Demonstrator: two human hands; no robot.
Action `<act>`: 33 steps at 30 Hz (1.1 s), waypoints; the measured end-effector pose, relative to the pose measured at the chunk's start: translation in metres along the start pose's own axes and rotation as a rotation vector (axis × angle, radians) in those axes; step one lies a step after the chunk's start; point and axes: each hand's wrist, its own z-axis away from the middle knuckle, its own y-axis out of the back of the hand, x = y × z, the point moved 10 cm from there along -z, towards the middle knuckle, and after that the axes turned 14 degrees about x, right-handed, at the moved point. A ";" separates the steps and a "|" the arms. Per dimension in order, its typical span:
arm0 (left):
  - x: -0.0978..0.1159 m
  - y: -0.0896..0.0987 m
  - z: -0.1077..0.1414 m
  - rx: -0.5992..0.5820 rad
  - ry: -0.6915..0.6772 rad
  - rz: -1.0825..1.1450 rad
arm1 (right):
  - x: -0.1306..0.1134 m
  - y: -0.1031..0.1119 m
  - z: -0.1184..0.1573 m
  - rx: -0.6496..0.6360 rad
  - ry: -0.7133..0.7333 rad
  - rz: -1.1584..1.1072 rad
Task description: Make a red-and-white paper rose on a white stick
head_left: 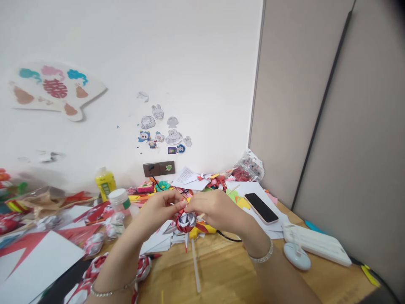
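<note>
Your left hand [166, 205] and right hand [212, 206] both pinching red-and-white paper flower [186, 222] at far edge; keep grip light, probably creases easy.

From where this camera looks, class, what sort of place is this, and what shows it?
Probably a papercraft corner: there's a red and grey folded paper flower, loose flat white paper sheets on a brown wooden desk, and small paper cartoon cutouts on the white wall.
</note>
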 end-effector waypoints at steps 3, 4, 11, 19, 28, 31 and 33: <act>0.006 0.004 0.001 0.032 -0.033 -0.015 | 0.006 0.003 0.000 0.011 -0.113 -0.056; 0.008 0.006 0.001 0.047 -0.050 -0.026 | 0.011 0.004 0.000 0.022 -0.173 -0.071; 0.015 0.013 0.001 0.123 -0.124 -0.145 | 0.025 -0.004 0.002 0.034 -0.338 -0.091; 0.019 0.013 0.003 0.131 -0.135 -0.192 | 0.021 -0.002 0.000 0.073 -0.274 -0.133; 0.024 0.014 0.008 0.081 -0.181 -0.227 | 0.017 -0.013 0.001 0.049 -0.188 -0.154; 0.021 0.016 0.007 0.093 -0.158 -0.241 | 0.014 -0.016 0.002 0.018 -0.159 -0.137; 0.024 0.018 0.007 0.131 -0.174 -0.282 | 0.018 -0.015 0.002 0.029 -0.195 -0.131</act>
